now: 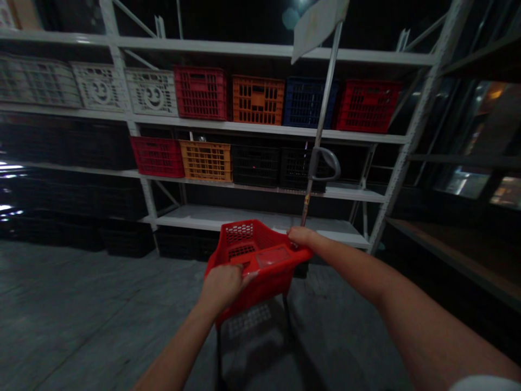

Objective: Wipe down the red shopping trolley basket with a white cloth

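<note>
A red plastic shopping cart (260, 285) stands in front of me on dark legs, its perforated basket facing the shelves. My left hand (224, 283) is closed round the left part of its near rim. At the right corner of that rim, my right hand (300, 235) grips the cart too, with the fingertips partly hidden. A metal pole (325, 103) with a curved grey handle (329, 164) and a pale panel (319, 26) on top rises just beyond my right hand. Its lower end is hidden behind the hand and cart.
White metal shelving (260, 126) spans the view ahead, with red, blue and white crates, an orange crate (258, 100), a yellow crate (207, 161) and black crates (255, 165). Another shelf unit (459, 255) borders the right side. Grey concrete floor (81, 304) extends at left.
</note>
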The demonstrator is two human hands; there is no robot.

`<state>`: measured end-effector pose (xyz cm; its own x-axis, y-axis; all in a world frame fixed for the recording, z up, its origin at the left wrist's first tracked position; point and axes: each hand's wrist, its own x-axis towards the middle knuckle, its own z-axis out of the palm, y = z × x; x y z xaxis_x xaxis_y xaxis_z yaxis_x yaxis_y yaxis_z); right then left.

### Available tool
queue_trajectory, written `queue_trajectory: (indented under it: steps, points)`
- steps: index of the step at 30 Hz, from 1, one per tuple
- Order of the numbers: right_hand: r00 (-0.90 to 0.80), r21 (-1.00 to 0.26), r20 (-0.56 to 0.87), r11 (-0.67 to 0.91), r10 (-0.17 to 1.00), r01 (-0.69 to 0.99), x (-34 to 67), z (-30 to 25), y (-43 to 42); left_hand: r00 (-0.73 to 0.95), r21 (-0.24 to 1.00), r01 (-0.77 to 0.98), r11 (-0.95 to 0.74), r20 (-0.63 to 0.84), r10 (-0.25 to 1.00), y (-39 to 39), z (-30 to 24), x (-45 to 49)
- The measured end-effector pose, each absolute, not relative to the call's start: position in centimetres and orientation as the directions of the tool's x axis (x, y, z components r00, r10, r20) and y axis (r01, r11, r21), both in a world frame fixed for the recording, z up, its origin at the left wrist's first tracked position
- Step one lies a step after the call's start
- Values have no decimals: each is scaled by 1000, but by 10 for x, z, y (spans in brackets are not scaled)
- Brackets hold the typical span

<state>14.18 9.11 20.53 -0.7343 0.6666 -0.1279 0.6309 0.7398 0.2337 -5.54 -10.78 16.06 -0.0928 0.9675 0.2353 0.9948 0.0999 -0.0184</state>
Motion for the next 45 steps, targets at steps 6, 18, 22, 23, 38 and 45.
queue_trajectory:
  steps: [6, 18, 22, 23, 38, 45]
  points:
    - [-598, 167, -167, 621, 784, 766, 152, 211, 85, -94, -7, 995, 98, 226, 970, -107, 160, -56]
    - [-267, -452, 415, 452, 870, 769, 196, 149, 17, -65, -27, 997, 73, 218, 974, -102, 162, -55]
    - [-95, -556, 684, 601, 723, 574, 150, 107, -21, -73, -47, 995, 84, 206, 976, -103, 164, -55]
    - [-52, -567, 708, 611, 704, 553, 145, 102, -24, -72, -55, 995, 85, 204, 976, -103, 164, -56]
    - [379, -938, 281, 170, 882, 301, 157, 89, 17, -33, -91, 994, 54, 225, 974, -104, 166, -70]
    - [359, -898, 389, 262, 848, 353, 143, 75, -8, 4, -139, 990, 25, 203, 979, -102, 161, -79]
